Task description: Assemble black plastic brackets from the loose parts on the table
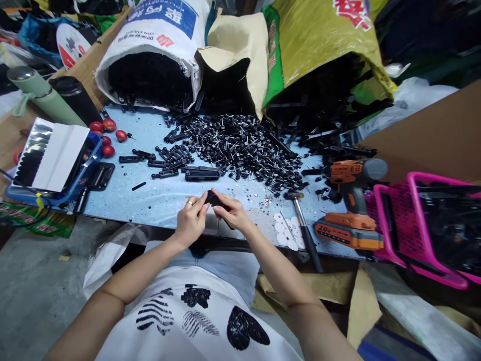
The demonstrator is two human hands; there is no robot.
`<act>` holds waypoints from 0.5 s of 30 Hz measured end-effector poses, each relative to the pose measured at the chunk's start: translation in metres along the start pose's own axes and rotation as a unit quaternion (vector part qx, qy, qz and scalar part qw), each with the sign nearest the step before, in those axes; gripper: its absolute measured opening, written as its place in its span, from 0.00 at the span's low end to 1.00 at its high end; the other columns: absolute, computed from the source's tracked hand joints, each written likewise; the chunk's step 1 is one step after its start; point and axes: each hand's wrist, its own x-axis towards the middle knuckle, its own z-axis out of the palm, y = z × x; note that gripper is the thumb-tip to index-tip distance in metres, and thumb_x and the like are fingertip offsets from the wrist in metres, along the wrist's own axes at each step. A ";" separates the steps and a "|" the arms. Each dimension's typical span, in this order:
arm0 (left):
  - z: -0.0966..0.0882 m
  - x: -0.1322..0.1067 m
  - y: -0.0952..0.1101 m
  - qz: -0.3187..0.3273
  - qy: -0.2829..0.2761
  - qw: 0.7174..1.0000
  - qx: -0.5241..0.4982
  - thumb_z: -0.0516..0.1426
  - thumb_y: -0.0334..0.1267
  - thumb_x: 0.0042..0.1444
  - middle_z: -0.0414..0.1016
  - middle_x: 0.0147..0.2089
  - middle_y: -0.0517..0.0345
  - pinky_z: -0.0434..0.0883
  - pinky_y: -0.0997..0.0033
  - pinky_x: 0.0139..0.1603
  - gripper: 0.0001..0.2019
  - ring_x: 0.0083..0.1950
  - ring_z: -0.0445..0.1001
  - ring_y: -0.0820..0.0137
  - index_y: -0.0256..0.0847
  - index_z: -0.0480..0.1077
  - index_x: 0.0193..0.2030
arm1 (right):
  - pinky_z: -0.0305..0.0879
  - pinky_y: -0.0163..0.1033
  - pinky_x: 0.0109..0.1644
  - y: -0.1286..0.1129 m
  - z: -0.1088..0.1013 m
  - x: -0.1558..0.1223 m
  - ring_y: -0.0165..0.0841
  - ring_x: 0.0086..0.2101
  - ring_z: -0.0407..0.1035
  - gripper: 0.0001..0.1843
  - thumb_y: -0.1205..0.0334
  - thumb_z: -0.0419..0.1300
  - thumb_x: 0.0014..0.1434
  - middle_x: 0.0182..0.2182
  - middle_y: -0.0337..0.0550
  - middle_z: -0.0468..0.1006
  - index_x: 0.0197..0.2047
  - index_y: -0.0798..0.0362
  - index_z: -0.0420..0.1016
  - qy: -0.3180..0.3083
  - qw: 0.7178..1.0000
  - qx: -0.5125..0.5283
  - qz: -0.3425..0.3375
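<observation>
At the front edge of the blue table, my left hand point(191, 219) and my right hand point(232, 210) meet around a small black plastic part point(213, 197). The fingers of both hands are closed on it, and its lower end shows under my right palm. My left hand wears a ring. Just beyond my hands lie several long black plastic pieces point(203, 173) side by side. Behind them spreads a large heap of small black parts with silvery pins point(240, 145). Shorter black assembled pieces point(169, 158) lie to the left of the heap.
Open sacks, one white point(150, 40) and one yellow point(315, 40), lie along the back. A hammer point(306, 230), a cordless drill point(351, 205) and a pink basket point(409, 215) are at right. Red fruits point(108, 125), bottles point(41, 90) and a blue tray point(88, 165) stand left.
</observation>
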 end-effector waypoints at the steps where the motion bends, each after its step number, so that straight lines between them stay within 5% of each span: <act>1: 0.004 0.000 0.002 0.002 0.042 0.999 -0.016 0.46 0.41 0.65 0.71 0.41 0.50 0.69 0.69 0.43 0.19 0.42 0.71 0.68 0.41 0.65 0.59 | 0.68 0.39 0.28 -0.003 0.007 -0.001 0.26 0.21 0.63 0.29 0.49 0.55 0.59 0.37 0.43 0.73 0.63 0.42 0.61 0.030 1.000 0.006 0.005; 4: 0.010 0.002 0.005 0.035 0.123 0.991 -0.047 0.44 0.40 0.66 0.72 0.42 0.47 0.70 0.66 0.44 0.19 0.43 0.71 0.67 0.40 0.65 0.59 | 0.69 0.41 0.30 -0.008 0.026 -0.004 0.29 0.24 0.65 0.30 0.46 0.53 0.60 0.40 0.46 0.72 0.64 0.42 0.58 0.094 0.996 0.007 0.004; 9: 0.003 0.008 0.000 0.081 0.128 0.987 -0.057 0.45 0.38 0.65 0.74 0.42 0.48 0.70 0.66 0.44 0.17 0.43 0.71 0.68 0.38 0.68 0.55 | 0.70 0.44 0.38 -0.010 0.038 -0.007 0.36 0.34 0.68 0.31 0.47 0.53 0.60 0.41 0.47 0.72 0.65 0.44 0.58 0.123 0.992 -0.008 -0.025; 15: -0.008 0.026 -0.009 0.127 0.031 0.989 -0.067 0.45 0.41 0.65 0.75 0.42 0.49 0.71 0.67 0.42 0.17 0.41 0.72 0.69 0.39 0.69 0.53 | 0.70 0.45 0.39 -0.001 0.045 -0.011 0.38 0.36 0.69 0.33 0.45 0.52 0.60 0.48 0.49 0.71 0.66 0.44 0.55 0.151 0.988 -0.012 0.002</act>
